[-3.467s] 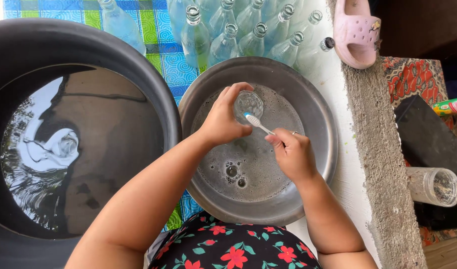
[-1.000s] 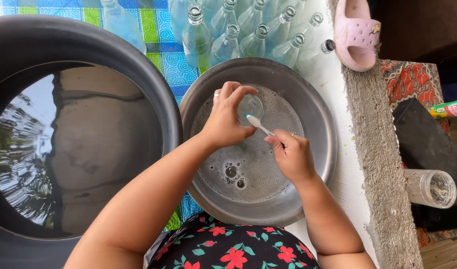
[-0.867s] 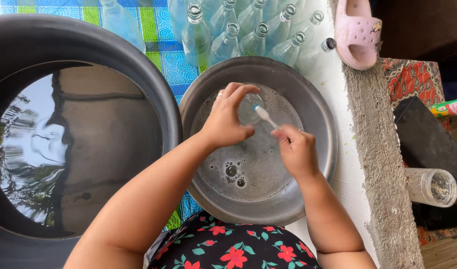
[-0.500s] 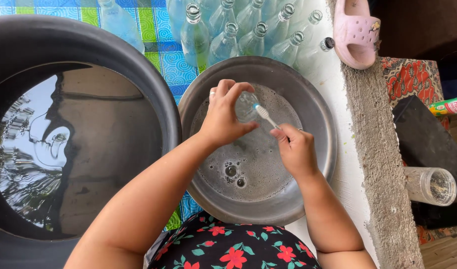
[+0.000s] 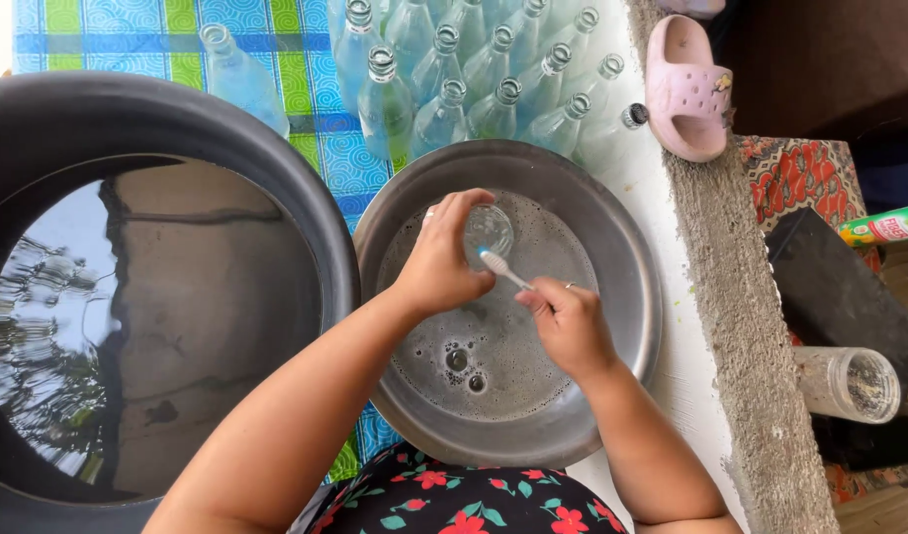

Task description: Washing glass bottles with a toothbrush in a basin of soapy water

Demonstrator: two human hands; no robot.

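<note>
**Scrubbing over the metal basin**

Left hand (image 5: 442,265) grips a small clear glass (image 5: 488,232); right hand (image 5: 571,321) clenches a white toothbrush (image 5: 503,268), bristles at the glass, above the sudsy metal basin (image 5: 627,267). Blue-green checked mat (image 5: 276,59), clear glass bottles (image 5: 444,84), black water tub (image 5: 177,129), concrete ledge (image 5: 746,326), pink slipper (image 5: 686,84).

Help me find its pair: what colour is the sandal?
Pale pink sandal, clearest in the head view.

The left hand (image 5: 442,259) is covering most of the small clear glass item (image 5: 489,229) it is gripping, so its full shape is staying unclear. The right hand (image 5: 570,323) is hiding the handle of the white brush (image 5: 500,267). The large dark tub (image 5: 128,297) is running off the left and bottom edges. The rows of clear bottles (image 5: 454,89) are being cut by the top edge. The pink sandal (image 5: 685,87) is partly cropped there too.
</note>
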